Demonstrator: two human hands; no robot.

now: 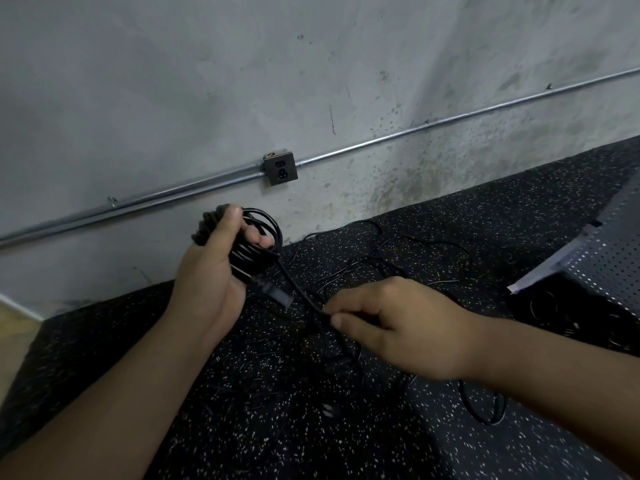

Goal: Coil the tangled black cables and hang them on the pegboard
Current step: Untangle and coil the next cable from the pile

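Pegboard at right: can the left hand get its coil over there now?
Probably not yet. The left hand grips the coil, but its cable runs to the right hand, which pinches it and whose forearm lies across the way to the pegboard.

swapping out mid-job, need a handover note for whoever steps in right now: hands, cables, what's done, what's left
Left hand: grips a partly wound coil of black cable; a connector sticks out below the palm.
Right hand: pinches the free strand that runs down from the coil.
Loose cables: tangled on the speckled rubber mat ahead of the hands.
Pegboard: at the right edge, tilted.
Done: several loops of one cable wound.
Left: finish this coil, coil the other cables, hang them all on the pegboard.
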